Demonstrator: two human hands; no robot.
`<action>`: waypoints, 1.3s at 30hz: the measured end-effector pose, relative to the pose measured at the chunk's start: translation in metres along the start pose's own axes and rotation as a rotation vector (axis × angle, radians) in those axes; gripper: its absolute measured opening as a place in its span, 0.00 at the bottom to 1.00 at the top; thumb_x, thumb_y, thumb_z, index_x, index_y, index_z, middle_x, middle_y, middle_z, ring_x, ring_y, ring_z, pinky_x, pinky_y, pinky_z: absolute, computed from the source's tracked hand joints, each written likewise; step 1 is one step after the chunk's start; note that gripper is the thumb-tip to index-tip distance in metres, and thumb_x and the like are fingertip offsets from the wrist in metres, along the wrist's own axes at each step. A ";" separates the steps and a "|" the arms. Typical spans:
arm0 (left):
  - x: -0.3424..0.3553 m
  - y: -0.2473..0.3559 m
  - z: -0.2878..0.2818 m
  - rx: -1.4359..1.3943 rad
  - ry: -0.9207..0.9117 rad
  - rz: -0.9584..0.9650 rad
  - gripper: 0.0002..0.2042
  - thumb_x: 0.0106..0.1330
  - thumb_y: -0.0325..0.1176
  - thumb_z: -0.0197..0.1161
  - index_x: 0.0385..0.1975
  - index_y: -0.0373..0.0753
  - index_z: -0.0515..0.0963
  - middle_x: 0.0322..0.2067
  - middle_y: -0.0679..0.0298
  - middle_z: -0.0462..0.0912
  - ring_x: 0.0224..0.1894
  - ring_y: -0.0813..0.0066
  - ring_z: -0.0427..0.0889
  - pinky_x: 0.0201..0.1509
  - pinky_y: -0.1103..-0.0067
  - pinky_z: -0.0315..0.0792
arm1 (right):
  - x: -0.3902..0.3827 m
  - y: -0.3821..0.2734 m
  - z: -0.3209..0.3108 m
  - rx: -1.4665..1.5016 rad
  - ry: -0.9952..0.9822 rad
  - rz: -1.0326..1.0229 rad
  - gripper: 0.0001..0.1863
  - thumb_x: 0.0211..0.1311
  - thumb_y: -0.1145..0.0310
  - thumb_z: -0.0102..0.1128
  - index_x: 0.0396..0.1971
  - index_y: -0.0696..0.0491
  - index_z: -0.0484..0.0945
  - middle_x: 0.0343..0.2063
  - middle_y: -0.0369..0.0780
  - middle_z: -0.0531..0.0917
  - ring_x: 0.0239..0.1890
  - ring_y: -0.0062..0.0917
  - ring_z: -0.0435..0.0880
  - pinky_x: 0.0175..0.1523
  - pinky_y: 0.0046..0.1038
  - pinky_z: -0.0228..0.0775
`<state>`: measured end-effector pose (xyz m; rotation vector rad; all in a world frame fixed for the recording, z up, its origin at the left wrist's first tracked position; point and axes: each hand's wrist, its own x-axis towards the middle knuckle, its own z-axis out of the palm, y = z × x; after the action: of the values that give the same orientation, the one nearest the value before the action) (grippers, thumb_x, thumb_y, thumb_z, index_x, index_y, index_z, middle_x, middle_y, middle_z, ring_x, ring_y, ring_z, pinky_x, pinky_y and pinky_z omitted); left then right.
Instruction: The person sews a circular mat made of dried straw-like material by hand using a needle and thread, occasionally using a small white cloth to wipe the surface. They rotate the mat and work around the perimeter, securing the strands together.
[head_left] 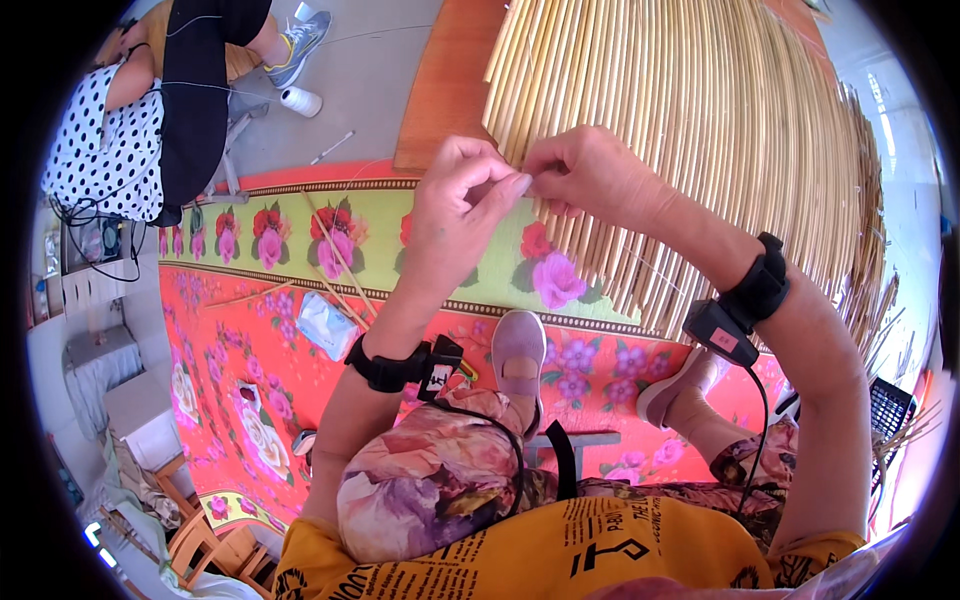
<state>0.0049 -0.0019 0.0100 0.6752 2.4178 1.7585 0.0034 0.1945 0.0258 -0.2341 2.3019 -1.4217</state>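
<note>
My left hand (462, 205) and my right hand (597, 178) meet over the near-left corner of a mat of straw-coloured reeds (680, 130). Both are closed in a pinch, with the fingertips almost touching. A fine white thread (648, 264) crosses the reed ends below my right hand, and another faint strand runs close to my left hand. The thread seems to be between my fingers, though the fingertips hide most of it. Each of my wrists wears a black strap with a small box.
A floral red and green sheet (350, 275) covers the floor, with a tissue pack (326, 325) and loose reeds on it. A white thread spool (301, 101) stands at the far left near a seated person (115, 140). A brown board (440, 95) lies under the mat.
</note>
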 end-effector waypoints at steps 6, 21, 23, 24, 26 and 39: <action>0.015 -0.006 0.008 -0.057 0.021 0.032 0.05 0.63 0.27 0.66 0.30 0.32 0.79 0.33 0.69 0.71 0.25 0.89 0.68 0.26 0.88 0.63 | 0.004 0.001 -0.013 0.101 -0.175 0.036 0.09 0.61 0.73 0.56 0.33 0.62 0.82 0.24 0.40 0.84 0.26 0.22 0.85 0.33 0.23 0.80; -0.006 -0.011 -0.003 -0.262 -0.208 -0.370 0.03 0.63 0.24 0.64 0.32 0.32 0.80 0.22 0.75 0.70 0.22 0.91 0.69 0.22 0.88 0.63 | 0.007 0.003 -0.021 0.211 -0.228 0.065 0.06 0.62 0.74 0.59 0.35 0.58 0.83 0.26 0.35 0.84 0.28 0.16 0.83 0.33 0.18 0.77; -0.004 -0.008 -0.002 -0.419 -0.102 -0.531 0.04 0.64 0.25 0.63 0.34 0.32 0.80 0.20 0.75 0.70 0.21 0.92 0.68 0.21 0.89 0.61 | 0.006 0.004 -0.022 0.207 -0.229 0.049 0.06 0.61 0.75 0.59 0.34 0.59 0.82 0.26 0.35 0.84 0.27 0.15 0.82 0.31 0.18 0.76; -0.004 -0.009 0.001 -0.385 -0.076 -0.479 0.04 0.63 0.26 0.64 0.35 0.32 0.81 0.20 0.75 0.72 0.22 0.91 0.69 0.24 0.88 0.63 | 0.006 0.006 -0.021 0.197 -0.233 0.034 0.06 0.61 0.76 0.58 0.34 0.59 0.82 0.26 0.35 0.83 0.26 0.15 0.82 0.31 0.18 0.76; -0.003 -0.010 0.009 -0.317 -0.026 -0.376 0.06 0.61 0.27 0.64 0.36 0.32 0.81 0.20 0.75 0.77 0.24 0.90 0.71 0.28 0.86 0.67 | 0.004 0.006 -0.019 0.193 -0.217 0.030 0.05 0.58 0.79 0.58 0.33 0.59 0.82 0.24 0.35 0.82 0.23 0.14 0.79 0.28 0.17 0.73; -0.003 -0.024 0.021 -0.194 -0.050 -0.291 0.07 0.59 0.26 0.65 0.36 0.32 0.82 0.20 0.71 0.79 0.23 0.90 0.71 0.27 0.85 0.68 | -0.009 0.011 -0.005 0.081 0.046 -0.168 0.05 0.55 0.77 0.61 0.31 0.57 0.82 0.22 0.36 0.81 0.22 0.18 0.80 0.30 0.22 0.74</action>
<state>0.0064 0.0094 -0.0196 0.3234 2.1454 1.7971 0.0103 0.2074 0.0207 -0.3812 2.3008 -1.6147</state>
